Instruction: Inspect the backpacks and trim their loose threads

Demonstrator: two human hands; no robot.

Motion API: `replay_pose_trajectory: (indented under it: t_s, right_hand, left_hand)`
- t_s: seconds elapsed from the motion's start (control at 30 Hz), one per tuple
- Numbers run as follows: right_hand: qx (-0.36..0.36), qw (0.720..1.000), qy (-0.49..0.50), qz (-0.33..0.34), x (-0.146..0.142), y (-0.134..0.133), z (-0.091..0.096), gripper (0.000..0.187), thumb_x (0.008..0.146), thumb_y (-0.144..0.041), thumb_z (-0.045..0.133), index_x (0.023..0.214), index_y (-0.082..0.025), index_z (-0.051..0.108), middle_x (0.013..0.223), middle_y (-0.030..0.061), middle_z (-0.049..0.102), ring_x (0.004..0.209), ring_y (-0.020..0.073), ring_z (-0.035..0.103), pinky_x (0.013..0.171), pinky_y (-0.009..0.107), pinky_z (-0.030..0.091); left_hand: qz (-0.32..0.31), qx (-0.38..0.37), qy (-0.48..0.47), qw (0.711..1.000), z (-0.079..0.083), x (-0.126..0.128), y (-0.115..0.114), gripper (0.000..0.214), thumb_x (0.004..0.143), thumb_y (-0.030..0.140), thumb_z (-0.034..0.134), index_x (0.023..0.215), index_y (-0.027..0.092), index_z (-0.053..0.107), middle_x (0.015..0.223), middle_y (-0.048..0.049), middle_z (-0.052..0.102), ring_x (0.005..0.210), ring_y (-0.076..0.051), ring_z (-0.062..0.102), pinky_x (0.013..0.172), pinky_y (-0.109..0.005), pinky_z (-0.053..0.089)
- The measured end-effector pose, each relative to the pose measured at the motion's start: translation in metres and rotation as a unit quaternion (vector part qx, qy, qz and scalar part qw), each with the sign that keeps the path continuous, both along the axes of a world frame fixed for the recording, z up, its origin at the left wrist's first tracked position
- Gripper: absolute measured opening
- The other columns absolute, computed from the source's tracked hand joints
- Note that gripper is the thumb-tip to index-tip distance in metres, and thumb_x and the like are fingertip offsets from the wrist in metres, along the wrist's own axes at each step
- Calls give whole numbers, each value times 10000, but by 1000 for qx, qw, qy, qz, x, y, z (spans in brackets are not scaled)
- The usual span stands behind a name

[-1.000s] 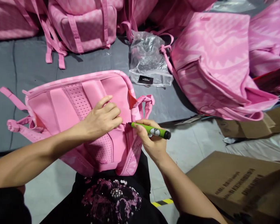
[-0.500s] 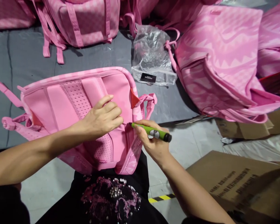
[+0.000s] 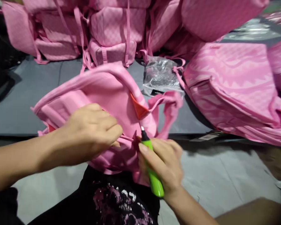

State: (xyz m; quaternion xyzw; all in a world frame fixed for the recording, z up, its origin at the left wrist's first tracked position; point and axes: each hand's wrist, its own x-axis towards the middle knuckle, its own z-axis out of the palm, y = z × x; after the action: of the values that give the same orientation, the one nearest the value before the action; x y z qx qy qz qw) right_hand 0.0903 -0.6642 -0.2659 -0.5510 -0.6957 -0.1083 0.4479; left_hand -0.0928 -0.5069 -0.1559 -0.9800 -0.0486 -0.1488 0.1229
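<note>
A pink backpack [image 3: 110,97] leans in front of me at the table's edge, its padded back panel facing up and a red-orange triangle at its side seam. My left hand [image 3: 96,128] is closed on the pink fabric of the back panel. In my right hand [image 3: 166,162] is a bright green marker pen [image 3: 155,182], its black collar and pale tip pointing up and away from me. The fingers of that hand are also against the pack's right side, near an opening edge. A looped pink strap [image 3: 170,106] hangs out beyond it. Motion blurs both hands somewhat.
Several pink checkered backpacks [image 3: 117,26] are piled along the back of the grey table [image 3: 14,109]. A clear plastic bag [image 3: 161,73] lies behind my pack. To the right stands a patterned pink backpack [image 3: 234,84], with a tag [image 3: 209,136] by the table's edge.
The green marker has swung round, its pale tip now pointing away and its body toward me. The backpack's right side has been lifted and bent, and my view has tilted up.
</note>
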Motion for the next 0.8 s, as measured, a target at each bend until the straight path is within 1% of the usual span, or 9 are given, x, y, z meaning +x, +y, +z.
replay_pose_trajectory:
  t_s: [0.07,0.13,0.2,0.3,0.4,0.47,0.57,0.67,0.8]
  right_hand:
    - [45,996,-72,33,5,2,21,334,912,-181,670,1188,-367,655,1251,13,716,1122,247,688,973,424,442]
    - [45,990,-116,70,14,14,35,356,939,-185,637,1213,-413,638,1291,-20,700,1161,229,670,995,413,436]
    - [12,983,-151,106,22,32,34,392,968,-179,589,1304,-382,592,1239,11,725,1109,222,685,965,417,458]
    - [-45,968,-191,159,27,52,7,350,1016,-165,471,1339,-248,577,1174,91,742,1076,225,688,924,411,477]
    - [-46,965,-203,160,25,51,-24,364,1018,-123,434,1353,-194,558,1195,124,729,1184,236,646,996,431,445]
    - [-23,971,-192,142,17,47,-33,390,993,-108,502,1373,-188,533,1170,124,736,1167,239,651,993,431,429]
    - [8,974,-181,137,-1,51,-34,394,968,-99,558,1352,-192,540,1147,114,745,1109,232,671,911,396,417]
    - [9,981,-157,117,-20,70,-35,349,973,-148,573,1317,-205,573,1148,92,752,1118,225,669,872,376,392]
    - [-28,991,-57,114,-31,82,-53,268,955,-185,579,1214,-224,636,998,64,763,948,207,689,846,368,450]
  left_hand:
    - [78,14,-34,996,19,-19,-28,328,985,326,488,675,226,528,610,6,563,582,-166,489,598,-351,332]
    - [139,-14,-70,988,12,-29,-42,366,992,460,494,731,213,567,627,6,588,579,-163,504,591,-344,342]
    - [165,-82,-83,979,-20,-32,-41,367,983,488,525,776,195,602,657,5,637,581,-155,550,571,-318,364]
    - [178,-158,-55,970,-80,-30,-26,250,945,383,624,810,173,641,719,-14,708,637,-171,638,558,-291,403]
    - [119,-174,-84,974,-108,-39,-12,160,969,269,573,926,157,680,858,-45,750,771,-173,685,681,-290,491]
    - [107,-133,-158,973,-103,-52,-6,197,977,243,546,1112,181,675,1081,-79,743,1018,-204,675,890,-347,503]
    - [198,-84,-161,963,-84,-62,4,586,907,364,662,1441,195,493,1452,-168,552,1381,-346,450,1113,-547,356]
    - [264,-122,-19,957,-75,-48,21,895,828,396,749,1563,146,302,1574,-207,392,1438,-385,358,1143,-572,314]
    - [324,-160,50,931,-88,-18,49,964,784,433,793,1564,149,302,1547,-184,435,1355,-365,446,1076,-503,398]
